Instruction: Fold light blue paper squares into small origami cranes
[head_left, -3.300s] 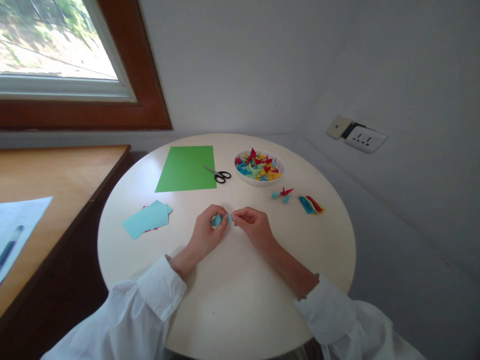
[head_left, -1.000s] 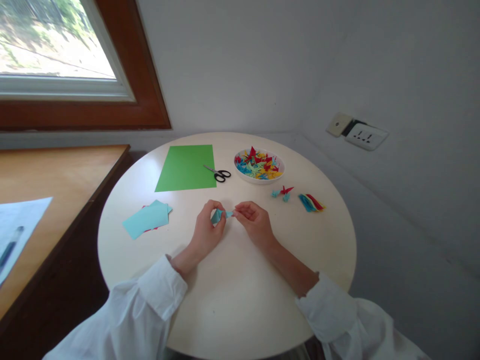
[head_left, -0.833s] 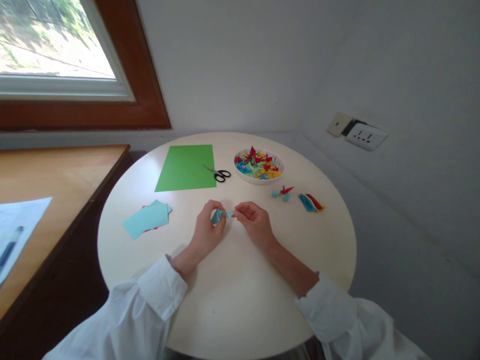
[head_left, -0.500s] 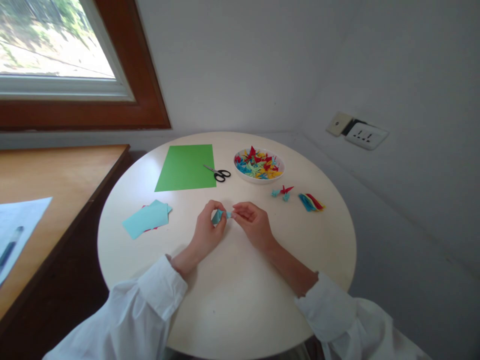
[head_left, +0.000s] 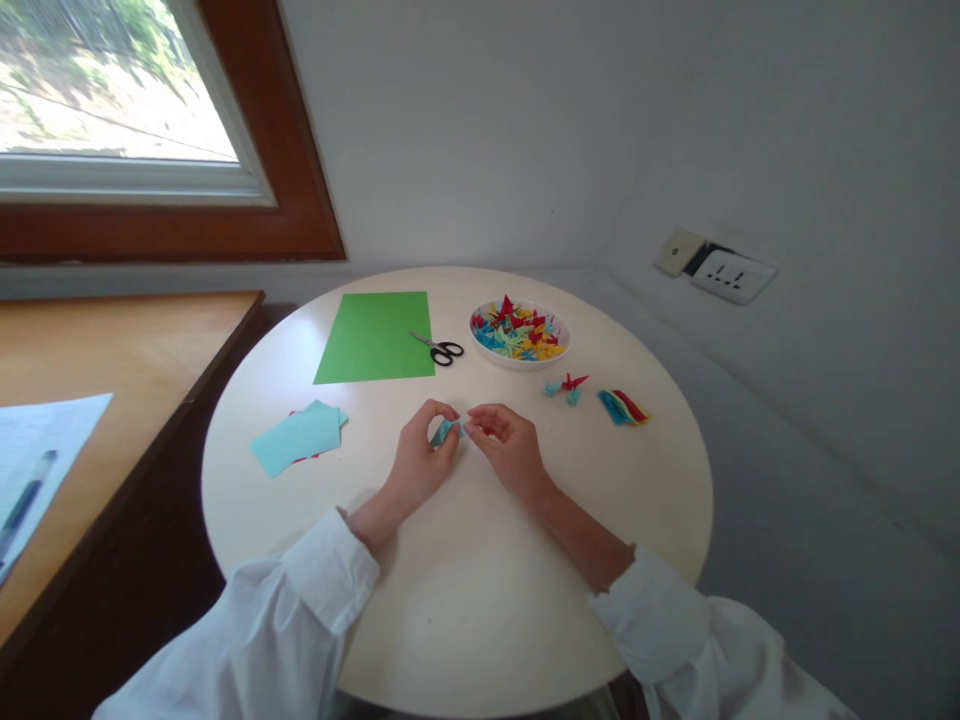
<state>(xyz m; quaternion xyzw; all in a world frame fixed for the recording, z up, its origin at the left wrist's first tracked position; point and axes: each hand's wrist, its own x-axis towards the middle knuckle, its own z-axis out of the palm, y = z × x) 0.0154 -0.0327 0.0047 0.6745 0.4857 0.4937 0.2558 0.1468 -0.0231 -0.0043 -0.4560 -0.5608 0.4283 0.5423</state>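
Pale wall (head_left: pixel 480 130) behind and to the right. In front of it, a round white tabletop (head_left: pixel 480 620); at far left, a wooden tabletop (head_left: pixel 112 345). Above that, a brown-framed window (head_left: pixel 292 130). White sleeves (head_left: pixel 240 640) on both forearms, coming in from the near side. Flat towards the back of the white tabletop, a green sheet (head_left: pixel 371 338). On the wooden tabletop, a white page (head_left: pixel 64 430). Right of the green sheet, a white dish (head_left: pixel 517 365) full of small folded shapes (head_left: pixel 514 330), red, yellow, blue and green. Near the left rim, overlapping pale blue sheets (head_left: pixel 300 438), with red showing beneath. At mid-tabletop, two hands facing each other: left hand (head_left: pixel 427 450) pinching with thumb and forefinger; right hand (head_left: pixel 510 445) with thumb and forefinger close together, just beside. Scissors (head_left: pixel 442 352) across the green sheet's right edge, handles towards the dish. Near the right rim, a fan of coloured strips (head_left: pixel 624 407). Between strips and dish, a red folded crane (head_left: pixel 574 382) beside pale blue pieces (head_left: pixel 573 397). Smallest, a folded pale blue paper (head_left: pixel 442 433): between the left thumb and forefinger, narrow end towards the right fingertips. Too small to tell whether touched or gripped on that side.
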